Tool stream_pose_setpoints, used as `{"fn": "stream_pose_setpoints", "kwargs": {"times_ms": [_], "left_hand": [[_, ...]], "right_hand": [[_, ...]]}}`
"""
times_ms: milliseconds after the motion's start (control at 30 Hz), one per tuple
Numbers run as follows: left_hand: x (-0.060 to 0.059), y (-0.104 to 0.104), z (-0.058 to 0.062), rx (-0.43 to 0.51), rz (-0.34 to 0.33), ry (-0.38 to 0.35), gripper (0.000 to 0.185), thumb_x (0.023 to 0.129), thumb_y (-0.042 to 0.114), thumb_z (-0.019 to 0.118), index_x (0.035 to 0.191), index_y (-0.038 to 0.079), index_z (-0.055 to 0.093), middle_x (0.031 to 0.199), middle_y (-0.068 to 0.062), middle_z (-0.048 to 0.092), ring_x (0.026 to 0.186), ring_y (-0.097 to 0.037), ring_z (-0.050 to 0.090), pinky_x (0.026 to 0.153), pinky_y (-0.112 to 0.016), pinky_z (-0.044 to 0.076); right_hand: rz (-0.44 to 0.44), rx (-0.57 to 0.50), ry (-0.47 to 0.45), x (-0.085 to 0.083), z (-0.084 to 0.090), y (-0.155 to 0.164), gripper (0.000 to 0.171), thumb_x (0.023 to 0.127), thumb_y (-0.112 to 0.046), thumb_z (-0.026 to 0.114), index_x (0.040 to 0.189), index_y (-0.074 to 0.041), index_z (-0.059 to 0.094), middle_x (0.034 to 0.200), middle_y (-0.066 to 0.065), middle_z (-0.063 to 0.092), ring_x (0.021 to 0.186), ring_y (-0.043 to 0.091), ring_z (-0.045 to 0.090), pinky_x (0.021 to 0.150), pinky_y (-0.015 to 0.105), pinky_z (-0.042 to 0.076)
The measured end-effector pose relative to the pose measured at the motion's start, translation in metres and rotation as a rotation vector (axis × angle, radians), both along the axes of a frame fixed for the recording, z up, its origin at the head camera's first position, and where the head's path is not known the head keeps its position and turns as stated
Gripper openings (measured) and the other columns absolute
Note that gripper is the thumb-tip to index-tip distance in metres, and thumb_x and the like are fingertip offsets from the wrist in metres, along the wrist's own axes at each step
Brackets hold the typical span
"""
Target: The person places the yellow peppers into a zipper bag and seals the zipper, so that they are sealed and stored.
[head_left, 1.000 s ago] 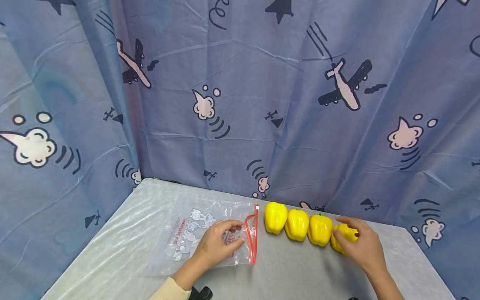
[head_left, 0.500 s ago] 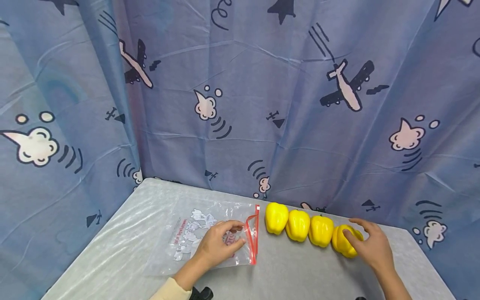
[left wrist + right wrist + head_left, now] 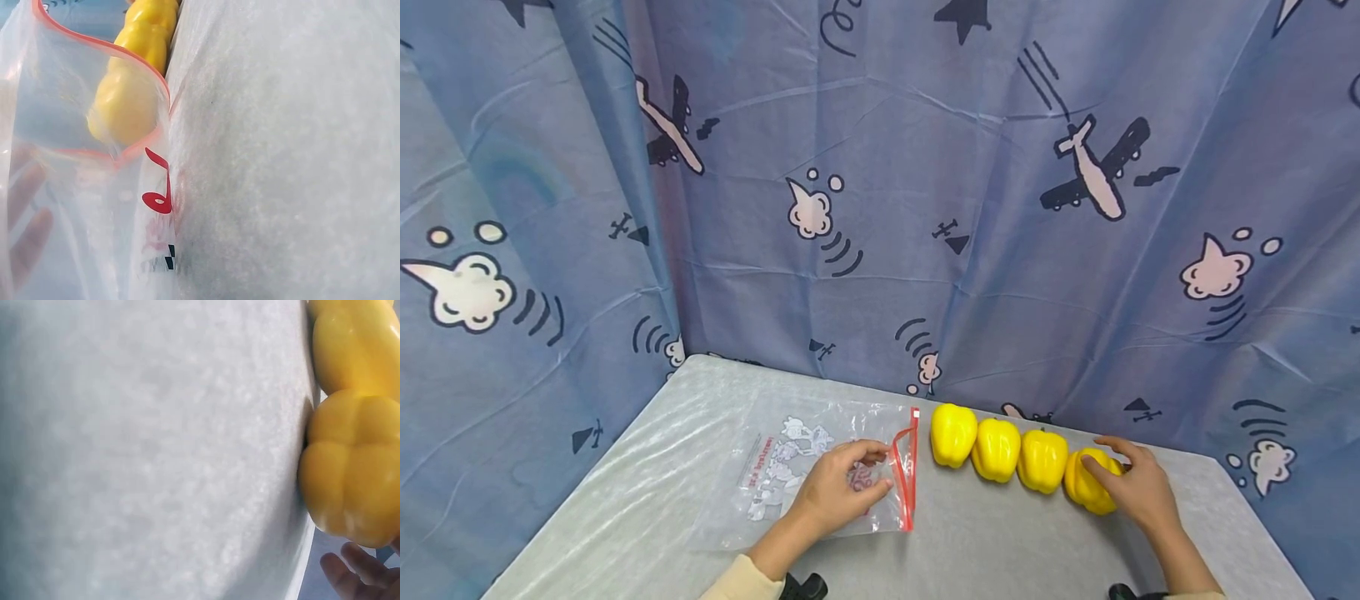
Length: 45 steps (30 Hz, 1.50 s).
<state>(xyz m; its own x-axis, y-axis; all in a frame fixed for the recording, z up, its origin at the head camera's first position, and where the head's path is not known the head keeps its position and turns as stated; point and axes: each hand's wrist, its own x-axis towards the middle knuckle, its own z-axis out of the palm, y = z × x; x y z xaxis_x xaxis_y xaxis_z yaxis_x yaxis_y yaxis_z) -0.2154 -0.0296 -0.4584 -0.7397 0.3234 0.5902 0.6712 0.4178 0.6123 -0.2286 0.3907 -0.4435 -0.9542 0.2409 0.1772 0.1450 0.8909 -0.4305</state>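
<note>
Several yellow bell peppers [image 3: 953, 436] stand in a row on the table. My right hand [image 3: 1138, 487] is around the rightmost bell pepper [image 3: 1084, 487], thumb across its near top and index finger at its far side. In the right wrist view, two fingertips [image 3: 350, 562] show just below that yellow bell pepper [image 3: 356, 469]. My left hand [image 3: 838, 487] lies over a clear plastic zip bag [image 3: 767, 508], thumb and fingers spread apart at its red-edged mouth. In the left wrist view, its fingers [image 3: 31, 244] show through the plastic, and the bag's mouth gapes toward the bell peppers.
The white-covered table [image 3: 1000, 542] runs back to a blue patterned curtain [image 3: 880, 208]. The row of peppers stands near the table's far edge, right of the bag's mouth. A black wrist device [image 3: 808, 586] shows below the left sleeve.
My right hand has moved slightly right, then a little back over the rightmost bell pepper, more of which now shows. My left hand and the bag have stayed in place.
</note>
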Motion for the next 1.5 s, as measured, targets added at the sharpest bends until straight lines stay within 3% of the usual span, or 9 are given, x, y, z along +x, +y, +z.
{"fn": "stream_pose_setpoints", "kwargs": {"times_ms": [200, 533, 800, 1233, 1500], "left_hand": [[0.001, 0.001, 0.003, 0.010, 0.006, -0.007, 0.036, 0.072, 0.026, 0.069, 0.105, 0.018, 0.058, 0.094, 0.006, 0.064, 0.082, -0.011, 0.060, 0.072, -0.026, 0.050], [0.000, 0.002, 0.004, 0.025, 0.004, -0.025, 0.034, 0.071, 0.024, 0.067, 0.104, 0.019, 0.059, 0.092, 0.003, 0.065, 0.079, -0.013, 0.061, 0.070, -0.024, 0.050], [-0.001, 0.003, 0.004, 0.022, 0.007, -0.030, 0.035, 0.070, 0.023, 0.067, 0.104, 0.020, 0.058, 0.091, 0.004, 0.064, 0.079, -0.008, 0.059, 0.071, -0.022, 0.049], [-0.001, 0.001, 0.004, 0.026, 0.006, -0.040, 0.035, 0.071, 0.022, 0.067, 0.104, 0.019, 0.058, 0.091, 0.002, 0.065, 0.079, -0.013, 0.060, 0.071, -0.022, 0.049], [-0.002, 0.001, 0.003, 0.024, 0.015, -0.049, 0.035, 0.071, 0.024, 0.067, 0.104, 0.022, 0.058, 0.090, 0.005, 0.065, 0.078, -0.010, 0.060, 0.070, -0.024, 0.050]], "right_hand": [[-0.023, -0.032, -0.061, -0.004, -0.001, 0.000, 0.068, 0.077, -0.059, 0.049, 0.119, -0.006, 0.050, 0.120, 0.028, 0.043, 0.105, 0.043, 0.042, 0.080, 0.060, 0.035], [-0.013, -0.111, -0.127, -0.004, 0.001, 0.003, 0.062, 0.080, -0.056, 0.047, 0.118, -0.007, 0.050, 0.124, 0.028, 0.042, 0.107, 0.042, 0.041, 0.081, 0.059, 0.036], [0.062, -0.062, -0.148, -0.002, 0.004, 0.010, 0.057, 0.083, -0.051, 0.045, 0.116, -0.005, 0.053, 0.120, 0.031, 0.045, 0.104, 0.045, 0.043, 0.080, 0.058, 0.038], [0.090, -0.039, -0.246, 0.008, 0.014, 0.010, 0.061, 0.079, -0.056, 0.048, 0.112, -0.006, 0.057, 0.119, 0.028, 0.048, 0.104, 0.045, 0.043, 0.078, 0.056, 0.040], [0.134, -0.023, -0.178, 0.016, 0.025, -0.004, 0.055, 0.079, -0.054, 0.051, 0.109, -0.008, 0.059, 0.112, 0.021, 0.056, 0.101, 0.039, 0.047, 0.077, 0.053, 0.041]]}}
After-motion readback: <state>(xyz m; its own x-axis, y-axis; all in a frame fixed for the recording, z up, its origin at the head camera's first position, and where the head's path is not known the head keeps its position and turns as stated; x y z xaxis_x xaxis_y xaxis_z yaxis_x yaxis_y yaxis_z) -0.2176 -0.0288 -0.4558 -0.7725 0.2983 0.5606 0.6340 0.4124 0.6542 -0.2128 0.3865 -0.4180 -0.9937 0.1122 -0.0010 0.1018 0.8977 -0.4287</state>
